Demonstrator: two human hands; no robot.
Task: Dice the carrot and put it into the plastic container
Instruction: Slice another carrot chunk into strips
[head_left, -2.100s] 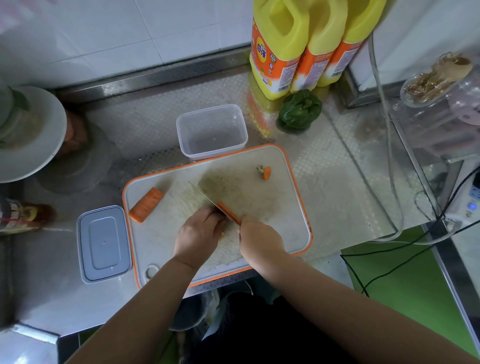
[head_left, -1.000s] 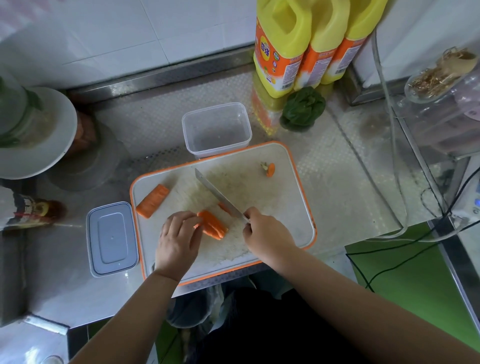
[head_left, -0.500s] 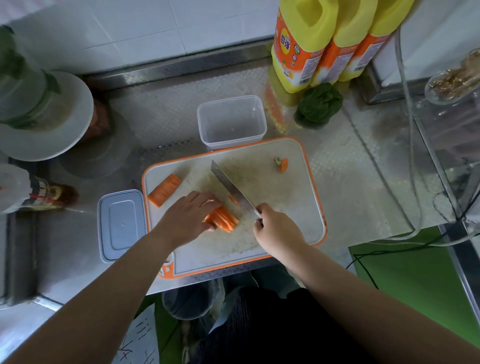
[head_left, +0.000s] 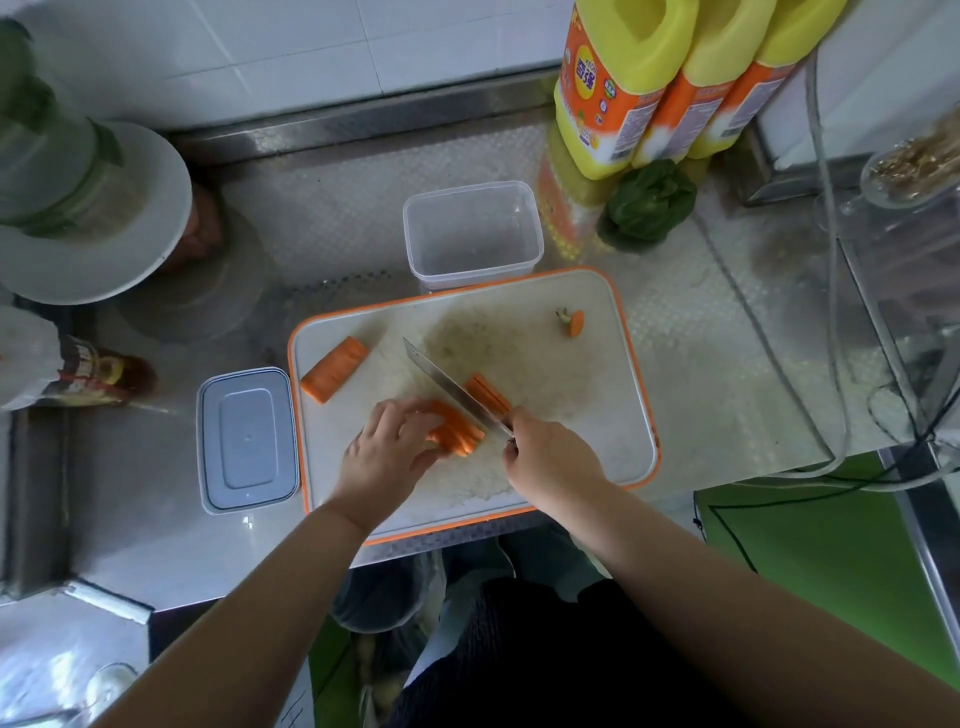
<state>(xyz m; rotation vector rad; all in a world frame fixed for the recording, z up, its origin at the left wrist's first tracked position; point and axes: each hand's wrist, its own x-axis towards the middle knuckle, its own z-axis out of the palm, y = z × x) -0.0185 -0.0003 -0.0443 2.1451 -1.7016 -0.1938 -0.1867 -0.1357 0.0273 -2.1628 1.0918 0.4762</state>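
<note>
Steel counter (head_left: 156, 519): left hand (head_left: 387, 457) hides part of carrot strips (head_left: 457, 434) beside knife (head_left: 452, 389)

Bright, even daylight-type light, no hard shadows. Soft glare on the steel counter (head_left: 701, 332), esp. right side, w/ a hazy washed-out patch by the glass jar (head_left: 914, 171). Yellow bottles (head_left: 660, 78) reflect in the metal below them. Strong wide-angle bend: wall tiles & counter edge curve at frame edges. Centre sharp; left edge & bottom-left corner blurred, smeared.
</note>
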